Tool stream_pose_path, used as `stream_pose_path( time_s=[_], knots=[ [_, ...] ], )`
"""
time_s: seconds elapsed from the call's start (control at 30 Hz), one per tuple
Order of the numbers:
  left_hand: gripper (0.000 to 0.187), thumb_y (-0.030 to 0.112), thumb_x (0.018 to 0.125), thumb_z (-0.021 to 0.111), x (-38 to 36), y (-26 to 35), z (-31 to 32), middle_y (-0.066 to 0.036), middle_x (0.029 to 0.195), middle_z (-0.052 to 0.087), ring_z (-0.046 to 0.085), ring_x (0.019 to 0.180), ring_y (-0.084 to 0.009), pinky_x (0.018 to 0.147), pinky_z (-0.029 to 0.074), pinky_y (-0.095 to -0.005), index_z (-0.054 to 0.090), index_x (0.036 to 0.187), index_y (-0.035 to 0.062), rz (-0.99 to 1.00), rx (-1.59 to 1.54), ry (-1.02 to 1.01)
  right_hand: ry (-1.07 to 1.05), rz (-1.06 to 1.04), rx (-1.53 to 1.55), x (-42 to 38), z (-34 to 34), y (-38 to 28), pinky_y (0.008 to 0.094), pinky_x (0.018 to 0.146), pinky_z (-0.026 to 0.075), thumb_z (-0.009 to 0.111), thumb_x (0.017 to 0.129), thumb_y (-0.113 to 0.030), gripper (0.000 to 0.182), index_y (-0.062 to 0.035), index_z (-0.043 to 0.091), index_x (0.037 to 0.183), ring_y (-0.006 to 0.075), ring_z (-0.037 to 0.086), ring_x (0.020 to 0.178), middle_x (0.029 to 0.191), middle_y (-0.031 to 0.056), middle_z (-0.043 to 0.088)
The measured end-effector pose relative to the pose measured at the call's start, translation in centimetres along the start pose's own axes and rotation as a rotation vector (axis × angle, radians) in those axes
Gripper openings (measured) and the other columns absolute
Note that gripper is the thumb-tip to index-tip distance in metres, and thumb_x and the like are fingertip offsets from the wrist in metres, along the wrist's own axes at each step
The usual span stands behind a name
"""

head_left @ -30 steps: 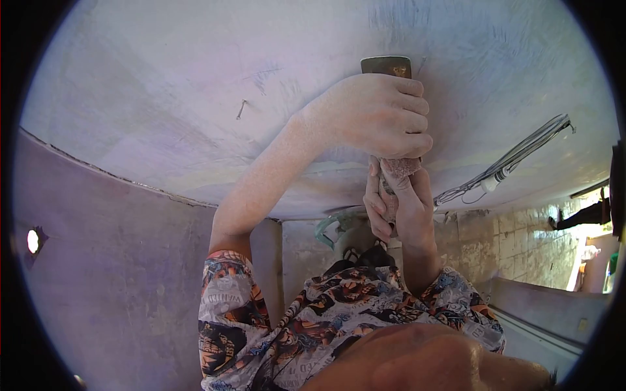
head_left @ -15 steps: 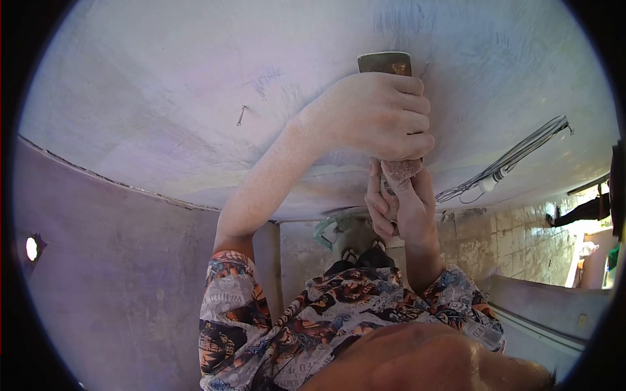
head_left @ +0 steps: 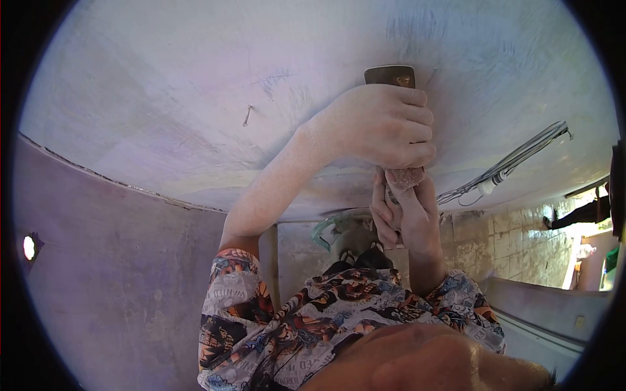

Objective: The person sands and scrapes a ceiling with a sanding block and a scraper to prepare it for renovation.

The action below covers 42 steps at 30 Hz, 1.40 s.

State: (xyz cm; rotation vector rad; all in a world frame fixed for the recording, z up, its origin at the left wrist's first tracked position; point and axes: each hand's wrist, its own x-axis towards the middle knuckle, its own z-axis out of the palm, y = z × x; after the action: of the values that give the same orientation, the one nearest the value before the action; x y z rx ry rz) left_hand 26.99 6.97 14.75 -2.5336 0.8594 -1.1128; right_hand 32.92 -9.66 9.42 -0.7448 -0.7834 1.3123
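My left hand (head_left: 391, 124) is wrapped around a dark, flat-ended sanding block (head_left: 390, 76), held against the pale wall (head_left: 195, 58). The block's far end shows above my knuckles, and a dusty, rough-looking lower end pokes out beneath them. Just below, my right hand (head_left: 414, 218) has its thumb and curled fingers at that lower end. Pale dust coats both hands and my left forearm. My left palm hides most of the block, along with its face against the wall.
A nail (head_left: 248, 115) sticks out of the wall left of my hands. To the right hangs a bundle of wires (head_left: 521, 156) with a white fitting (head_left: 490, 184). Stained floor tiles (head_left: 515, 244) run to the right, where another person's leg (head_left: 577, 214) shows near a bright opening.
Both hands and the sanding block have moved a short way down the wall, toward me. The grip looks the same. My view has shifted slightly.
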Motion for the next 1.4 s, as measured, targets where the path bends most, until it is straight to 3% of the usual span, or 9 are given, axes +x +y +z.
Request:
stream_pose_path(
  time_s=[0.27,0.47,0.57,0.63,0.93,1.13,1.23,1.33,1.4],
  knots=[
    [0.017,0.015,0.057,0.063,-0.1,-0.1,-0.3,0.002,0.066,0.046,0.054,0.067,-0.016,0.067,0.049,-0.0283,0.051,0.068,0.0121,-0.007,0.079,-0.019,0.017,-0.013,-0.064,0.2,-0.2,0.4,0.023,0.03,0.028,0.042,0.105,-0.023,0.028,0.0032,0.048,0.097,0.0079,0.038,0.035,0.058,0.0021,0.043],
    [0.018,0.016,0.055,0.062,0.1,-0.3,-0.2,0.002,0.066,0.047,0.055,0.067,-0.0156,0.07,0.05,-0.029,0.05,0.067,0.011,0.015,0.048,0.091,0.026,-0.027,-0.09,0.3,0.3,-0.2,0.0231,0.03,0.028,0.042,0.106,-0.023,0.029,0.0032,0.048,0.097,0.0079,0.038,0.035,0.058,0.0022,0.043],
    [0.018,0.015,0.055,0.062,-0.3,0.0,0.3,0.002,0.065,0.047,0.055,0.067,-0.0161,0.07,0.05,-0.0296,0.049,0.067,0.0113,0.001,0.045,0.049,0.036,-0.013,-0.091,0.1,-0.1,0.5,0.023,0.03,0.028,0.041,0.106,-0.024,0.029,0.0032,0.048,0.098,0.0081,0.038,0.035,0.057,0.0021,0.043],
    [0.018,0.015,0.056,0.062,-0.7,0.3,1.1,0.002,0.064,0.045,0.054,0.065,-0.0164,0.068,0.05,-0.03,0.049,0.067,0.0114,-0.018,-0.036,0.166,0.036,0.005,-0.121,-0.1,0.0,0.5,0.0229,0.03,0.028,0.041,0.106,-0.024,0.029,0.0032,0.048,0.098,0.0082,0.038,0.035,0.057,0.002,0.043],
    [0.018,0.016,0.053,0.061,-1.0,-0.2,0.5,0.003,0.064,0.046,0.054,0.065,-0.0154,0.064,0.048,-0.0299,0.049,0.066,0.0117,0.024,0.012,0.086,0.056,0.02,-0.149,0.1,-0.3,1.0,0.0223,0.031,0.028,0.041,0.106,-0.023,0.028,0.0024,0.048,0.098,0.0069,0.037,0.035,0.057,0.0012,0.042],
    [0.017,0.014,0.051,0.06,-1.0,0.7,1.2,0.003,0.063,0.045,0.054,0.065,-0.0154,0.063,0.047,-0.0291,0.049,0.064,0.0116,-0.042,0.017,0.14,0.039,0.012,-0.128,0.1,-0.3,1.1,0.0221,0.031,0.027,0.042,0.106,-0.023,0.028,0.0029,0.049,0.099,0.0062,0.037,0.035,0.058,0.0007,0.043],
    [0.016,0.014,0.052,0.06,-0.4,-0.7,-0.4,0.003,0.063,0.045,0.054,0.065,-0.0155,0.063,0.047,-0.0286,0.05,0.064,0.0115,0.055,0.055,0.101,0.04,-0.017,-0.143,0.3,0.4,0.5,0.0219,0.031,0.027,0.042,0.106,-0.023,0.028,0.0028,0.049,0.1,0.0061,0.038,0.035,0.058,0.0004,0.044],
    [0.016,0.015,0.051,0.059,-1.0,0.3,1.2,0.003,0.062,0.044,0.053,0.063,-0.0155,0.062,0.046,-0.0279,0.049,0.063,0.0117,-0.025,0.01,0.204,0.045,-0.019,-0.13,0.2,0.1,0.5,0.0219,0.031,0.027,0.042,0.105,-0.023,0.028,0.0026,0.05,0.099,0.0061,0.038,0.035,0.059,0.0002,0.044],
    [0.016,0.015,0.052,0.06,-1.2,0.6,1.2,0.003,0.062,0.044,0.053,0.062,-0.0152,0.062,0.046,-0.0277,0.049,0.063,0.0118,-0.022,0.025,0.152,0.063,0.02,-0.202,0.0,-0.6,1.2,0.022,0.031,0.027,0.043,0.105,-0.024,0.028,0.0024,0.05,0.099,0.0061,0.037,0.035,0.058,0.0002,0.044]
  ],
)
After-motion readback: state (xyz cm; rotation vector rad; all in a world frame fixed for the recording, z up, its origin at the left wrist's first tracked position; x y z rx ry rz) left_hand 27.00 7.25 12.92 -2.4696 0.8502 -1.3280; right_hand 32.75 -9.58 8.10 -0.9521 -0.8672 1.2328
